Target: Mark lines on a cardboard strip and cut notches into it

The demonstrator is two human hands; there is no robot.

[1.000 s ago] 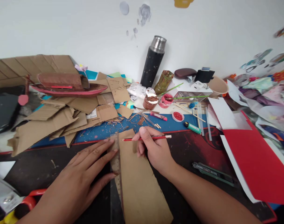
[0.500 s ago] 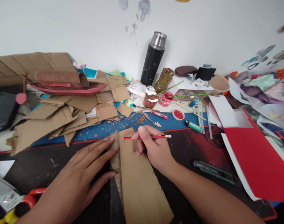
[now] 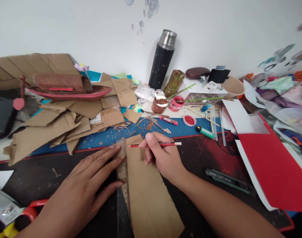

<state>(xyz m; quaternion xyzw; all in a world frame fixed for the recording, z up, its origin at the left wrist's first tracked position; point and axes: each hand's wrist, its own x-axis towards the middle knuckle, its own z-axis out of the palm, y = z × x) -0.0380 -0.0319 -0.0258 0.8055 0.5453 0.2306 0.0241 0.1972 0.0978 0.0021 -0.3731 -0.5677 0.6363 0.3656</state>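
Note:
A long strip of brown cardboard (image 3: 151, 195) lies on the dark mat in front of me. Along its left side runs a clear ruler (image 3: 124, 201), overlapping the cardboard's edge. My left hand (image 3: 91, 181) rests flat with fingers spread, its fingertips pressing on the ruler. My right hand (image 3: 163, 157) is closed around a red and black pencil (image 3: 165, 143). The pencil lies nearly level, its tip pointing left at the cardboard close to the ruler's upper part. The side of this hand rests over the cardboard's right edge.
A model boat (image 3: 71, 87) sits on piled cardboard scraps (image 3: 49, 129) at the left. Behind stand a black flask (image 3: 162, 59) and open paint pots (image 3: 160, 104). A utility knife (image 3: 227, 180) and red paper (image 3: 277, 165) lie right; red-handled scissors (image 3: 29, 213) lie lower left.
The view has shifted slightly. Both hands, the ruler, the pencil and the cardboard keep nearly the same places relative to one another.

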